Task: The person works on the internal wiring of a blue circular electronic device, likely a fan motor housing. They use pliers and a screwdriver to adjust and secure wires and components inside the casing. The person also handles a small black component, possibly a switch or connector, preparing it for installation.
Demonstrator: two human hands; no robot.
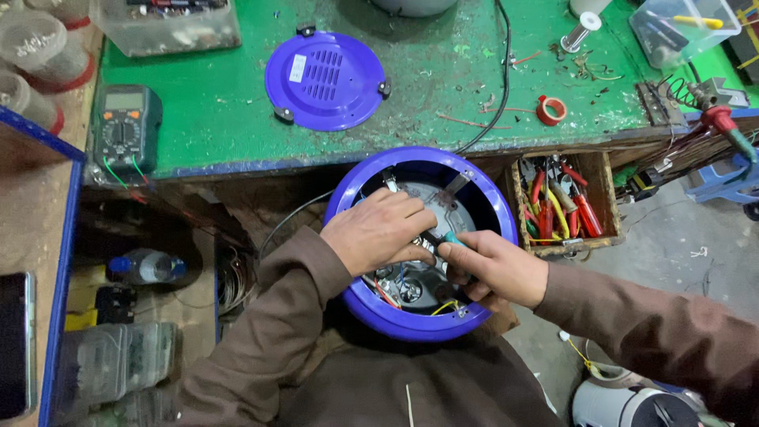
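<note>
A round purple appliance [411, 312] rests upside down on the person's lap, just below the edge of the green table [443, 71]. Its base cover [326, 79] is already off and lies flat on the table, so the wiring and metal plate inside are exposed. The left hand [378, 229] reaches into the open base, fingers curled down onto the parts there; what they pinch, I cannot tell. The right hand [494, 269] is clamped on a screwdriver [443, 237] with a teal handle, its tip hidden under the left hand. Judging by this, opening is done and the work inside is under way; the cover is not yet back on. A multimeter [125, 126] sits at the table's left edge, and a tool box [563, 205] hangs nearby.
</note>
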